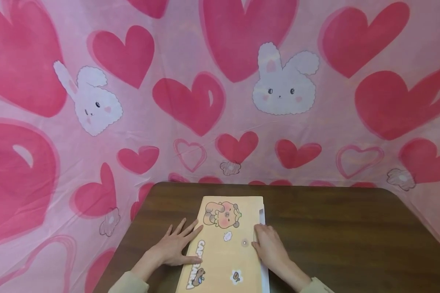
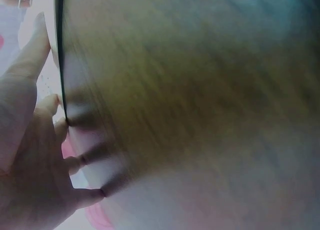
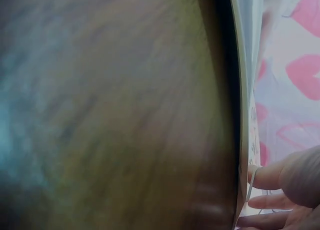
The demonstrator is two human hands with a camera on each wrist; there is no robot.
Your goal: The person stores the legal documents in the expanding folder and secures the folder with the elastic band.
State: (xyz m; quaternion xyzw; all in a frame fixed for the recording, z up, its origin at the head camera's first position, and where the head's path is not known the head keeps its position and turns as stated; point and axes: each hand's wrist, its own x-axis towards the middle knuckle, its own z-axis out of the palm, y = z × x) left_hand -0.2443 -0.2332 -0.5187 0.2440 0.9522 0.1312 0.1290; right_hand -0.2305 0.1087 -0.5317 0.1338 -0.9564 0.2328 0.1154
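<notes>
A pale yellow file folder (image 1: pixel 220 254) with capybara cartoons lies on the table in the head view, its long side pointing away from me. White inner layers (image 1: pixel 265 280) show along its right edge. My left hand (image 1: pixel 173 246) rests on the folder's left edge, fingers spread, thumb on the cover; the left wrist view has its fingertips reaching the tabletop. On the opposite side, my right hand (image 1: pixel 273 249) grips the right edge with curled fingers. A thin white cord (image 3: pixel 253 182) runs by a fingertip in the right wrist view. A small round button (image 1: pixel 244 243) sits on the cover.
The dark brown wooden table (image 1: pixel 337 228) extends on both sides of the folder. Behind and to the left hangs a pink cloth (image 1: pixel 238 118) printed with hearts and white rabbits, meeting the table's back edge.
</notes>
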